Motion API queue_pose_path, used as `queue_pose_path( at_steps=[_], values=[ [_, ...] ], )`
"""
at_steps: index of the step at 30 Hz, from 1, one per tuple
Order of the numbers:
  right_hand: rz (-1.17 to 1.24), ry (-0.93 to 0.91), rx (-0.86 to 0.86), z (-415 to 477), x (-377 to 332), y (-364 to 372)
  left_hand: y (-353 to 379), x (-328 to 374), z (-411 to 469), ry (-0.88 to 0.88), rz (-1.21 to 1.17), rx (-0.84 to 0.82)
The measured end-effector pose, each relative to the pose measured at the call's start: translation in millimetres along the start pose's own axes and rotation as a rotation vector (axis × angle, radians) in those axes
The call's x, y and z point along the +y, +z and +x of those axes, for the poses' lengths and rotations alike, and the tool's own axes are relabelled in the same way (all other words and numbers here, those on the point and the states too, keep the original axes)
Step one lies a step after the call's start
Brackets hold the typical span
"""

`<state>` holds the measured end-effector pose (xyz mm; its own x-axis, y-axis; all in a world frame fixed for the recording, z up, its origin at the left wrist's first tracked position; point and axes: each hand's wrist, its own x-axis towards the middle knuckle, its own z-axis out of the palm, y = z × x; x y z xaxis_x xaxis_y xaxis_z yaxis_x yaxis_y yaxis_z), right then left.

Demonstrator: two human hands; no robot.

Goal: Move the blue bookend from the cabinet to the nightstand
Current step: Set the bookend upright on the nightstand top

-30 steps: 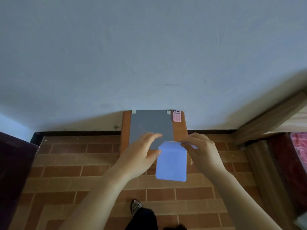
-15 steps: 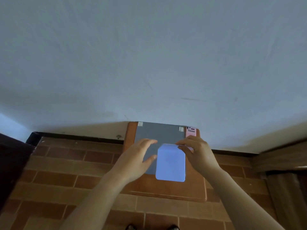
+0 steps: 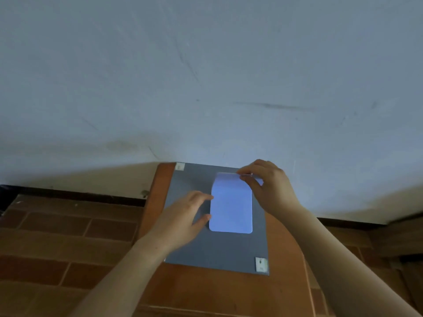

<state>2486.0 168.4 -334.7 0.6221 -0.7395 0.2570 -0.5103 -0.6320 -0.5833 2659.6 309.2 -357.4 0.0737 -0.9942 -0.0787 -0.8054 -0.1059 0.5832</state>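
The carrying part of the job looks all but finished: the blue bookend [image 3: 231,207] is away from any cabinet, none of which shows in the head view, and it sits over the nightstand [image 3: 229,289], within the outline of the grey mat [image 3: 217,250] that covers most of the wooden top. The right hand [image 3: 267,188] has its grip pinching the bookend's far edge, thumb and fingertips closed on the rim near the wall [image 3: 206,76]. The left hand [image 3: 183,220] has a spread, relaxed grip, with its fingertips [image 3: 210,197] touching the bookend's left edge as if steadying or squaring it. From above I cannot tell whether the bookend's underside already rests on the mat or hangs just off it, since no clear shadow or gap shows. What seems left is small: settle it flat, let go with both hands and draw them clear. The bookend lies towards the mat's far right part, well apart from the taped corner [image 3: 261,264] nearest the person.
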Motion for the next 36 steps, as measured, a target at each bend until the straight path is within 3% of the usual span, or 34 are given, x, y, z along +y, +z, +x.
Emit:
queue_pose_path(
  at_steps=[13, 19, 25, 30, 36],
  values=[
    [-0.072, -0.256, 0.269, 18.7, 31.9, 44.6, 115.3, -66.6, 28.2, 0.207, 0.182, -0.015],
    [0.003, -0.24, 0.433, -12.0, 46.8, 55.8, 144.5, -82.3, 24.2, 0.29, 0.18, 0.08],
    [0.07, -0.101, 0.502, -57.1, 66.7, 68.7, 143.9, -80.1, 22.3, 0.284, 0.181, 0.108],
    [0.146, 0.028, 0.282, -106.5, 75.8, 106.7, 142.4, -76.9, 21.5, 0.245, 0.159, 0.108],
    [-0.022, 0.065, 0.0, -123.0, 88.5, 121.3, 138.6, -69.6, 20.1, 0.233, 0.195, 0.062]
  ],
)
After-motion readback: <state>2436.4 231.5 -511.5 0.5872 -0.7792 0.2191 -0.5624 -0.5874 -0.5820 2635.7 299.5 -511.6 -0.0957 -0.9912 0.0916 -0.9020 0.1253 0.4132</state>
